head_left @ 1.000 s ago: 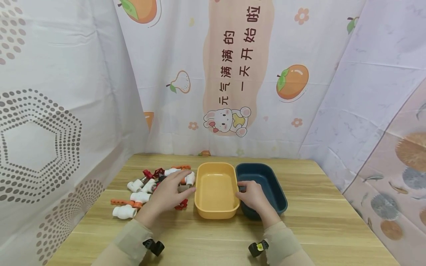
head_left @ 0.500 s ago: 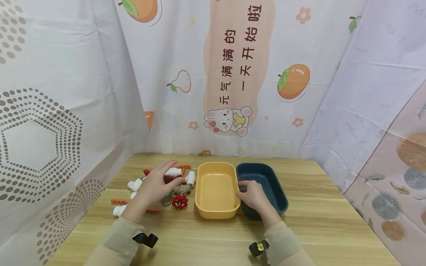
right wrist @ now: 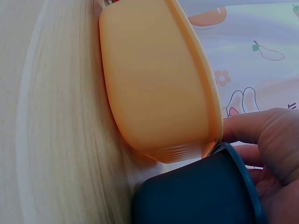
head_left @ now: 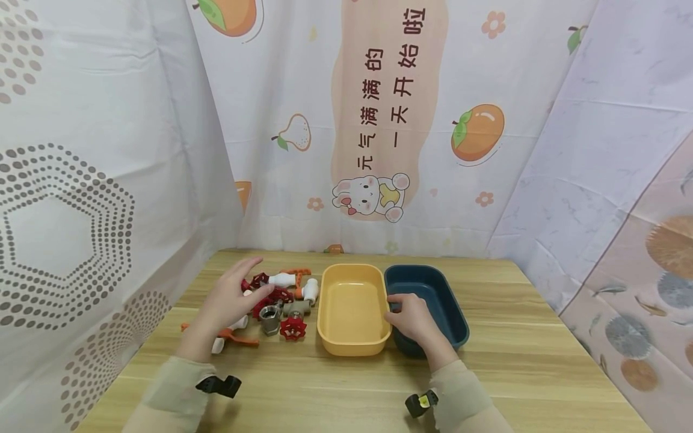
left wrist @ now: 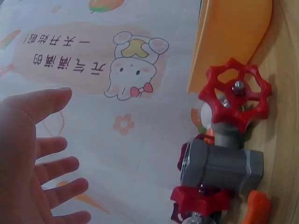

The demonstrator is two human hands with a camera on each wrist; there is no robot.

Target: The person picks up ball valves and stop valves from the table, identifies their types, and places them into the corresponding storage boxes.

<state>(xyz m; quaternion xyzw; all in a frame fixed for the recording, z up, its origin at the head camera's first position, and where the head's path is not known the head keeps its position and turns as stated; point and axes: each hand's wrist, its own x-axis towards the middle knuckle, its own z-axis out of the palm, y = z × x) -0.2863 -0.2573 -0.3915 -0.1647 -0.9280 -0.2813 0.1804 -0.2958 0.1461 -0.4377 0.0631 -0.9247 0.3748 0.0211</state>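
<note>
In the head view my left hand (head_left: 228, 299) hovers over a pile of pipe valves and fittings, fingers spread and holding nothing. Near it lie a red-handled valve (head_left: 293, 328), a metal fitting (head_left: 269, 320) and a white valve (head_left: 283, 279). The left wrist view shows a grey valve body (left wrist: 219, 165) with a red handwheel (left wrist: 238, 91), apart from the fingers. My right hand (head_left: 414, 317) rests its fingertips at the right rim of the yellow bin (head_left: 354, 349), over the adjoining edge of the dark blue bin (head_left: 457, 310). Some fingers are behind the blue rim in the right wrist view.
The two bins stand side by side on the wooden table (head_left: 335, 391). An orange handle (head_left: 240, 340) lies at the near side of the pile. Printed cloth (head_left: 303, 192) hangs along the back and sides.
My left hand has moved left across the pile, away from the yellow bin, uncovering the red-handled valve and metal fitting. The right hand and both bins have stayed put.
</note>
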